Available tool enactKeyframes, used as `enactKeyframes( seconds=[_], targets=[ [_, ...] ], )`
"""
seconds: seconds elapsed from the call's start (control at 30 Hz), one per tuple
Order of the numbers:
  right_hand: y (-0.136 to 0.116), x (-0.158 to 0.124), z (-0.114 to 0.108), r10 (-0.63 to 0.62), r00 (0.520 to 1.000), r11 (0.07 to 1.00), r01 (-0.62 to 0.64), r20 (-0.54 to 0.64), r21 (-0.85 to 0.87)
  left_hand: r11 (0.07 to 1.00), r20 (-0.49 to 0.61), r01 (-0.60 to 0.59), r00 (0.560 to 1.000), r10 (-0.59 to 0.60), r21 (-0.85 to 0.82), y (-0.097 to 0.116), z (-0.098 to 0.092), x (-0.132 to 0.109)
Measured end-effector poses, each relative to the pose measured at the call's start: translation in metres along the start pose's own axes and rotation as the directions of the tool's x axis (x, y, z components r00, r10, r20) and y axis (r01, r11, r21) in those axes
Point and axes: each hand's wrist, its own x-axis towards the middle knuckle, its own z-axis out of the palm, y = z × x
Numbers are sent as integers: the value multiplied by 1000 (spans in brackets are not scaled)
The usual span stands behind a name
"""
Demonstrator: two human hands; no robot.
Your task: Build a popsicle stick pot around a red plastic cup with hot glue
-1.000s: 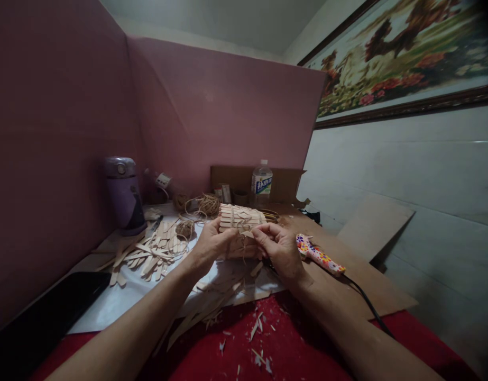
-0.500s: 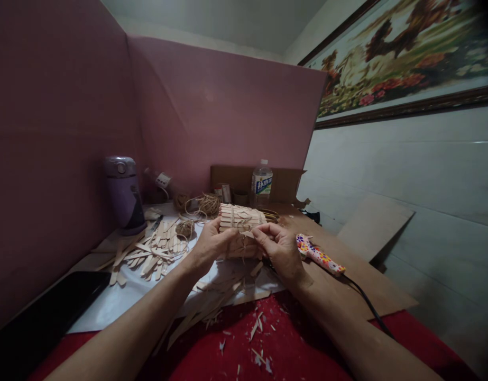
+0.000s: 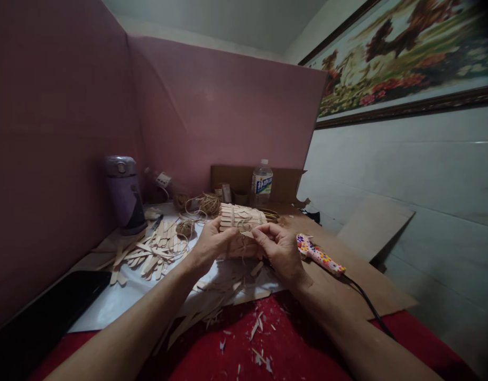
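A round holder made of popsicle sticks (image 3: 244, 216) lies on its side in front of me, with twine tied around it in bows. My left hand (image 3: 217, 241) is closed around its left end, the thumb lying along the sticks. The fingers of my right hand (image 3: 277, 246) pinch a small pale piece of stick (image 3: 247, 234) against the holder's near side. A twine end (image 3: 244, 256) hangs below. The underside of the holder and part of its right end are hidden by my hands.
Loose popsicle sticks (image 3: 158, 248) and twine balls (image 3: 209, 203) lie at the left. A patterned glue gun (image 3: 321, 257) rests on cardboard (image 3: 358, 286) at the right. Behind stand a plastic bottle (image 3: 261, 182) and a purple flask (image 3: 125, 196). A black phone-like slab (image 3: 53, 304) is near left.
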Motion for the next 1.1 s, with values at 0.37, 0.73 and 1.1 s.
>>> enactKeyframes(
  seconds=[0.37, 0.73, 1.1],
  targets=[
    [0, -1, 1, -20, 1000, 999, 19, -9, -41, 1000, 8, -17, 1000, 17, 17, 0, 0, 0],
    [-4, -1, 2, 28, 999, 1000, -28, -25, -12, 1000, 2, -10, 1000, 10, 7, 0, 0, 0],
    [-5, -1, 3, 54, 998, 998, -53, -32, 13, 999, 6, -15, 1000, 15, 29, -1, 0, 0]
  ],
)
